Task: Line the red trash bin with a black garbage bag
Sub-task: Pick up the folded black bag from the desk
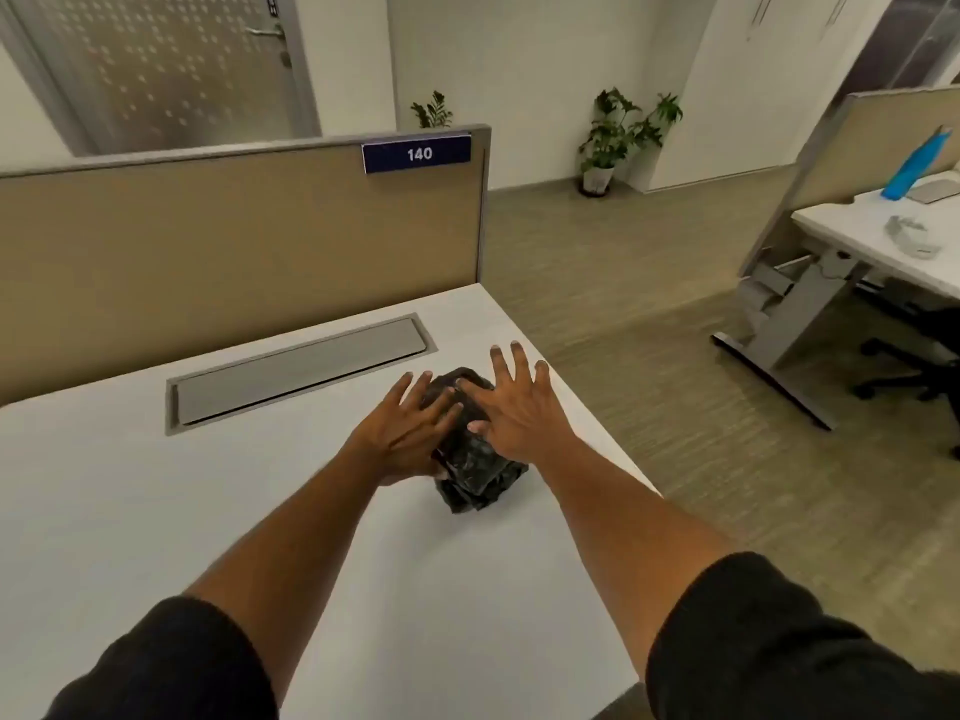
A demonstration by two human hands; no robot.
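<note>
Head view: both my hands are on the black garbage bag (pixel 470 459), a crumpled wad lying on the white desk (pixel 156 511) near its right edge, just in front of the grey cable tray lid (pixel 301 374). My left hand (pixel 402 433) lies flat against the bag's left side, fingers spread, not clenched. My right hand (pixel 511 407) covers the top and right side, fingers splayed, palm down; neither is really gripping yet, more pressing or cupping. The red trash bin is not in view, so I can't say where it stands.

Step in hand, I'd judge: gather the wad and find its open end. To do it well, pinch a loose edge with one hand and steady the bulk with the other, then shake it out away from the desk edge.

Writing: a blue plate (pixel 417 154) on the partition (pixel 234 236) reads "140". No brand visible on the bag.
</note>
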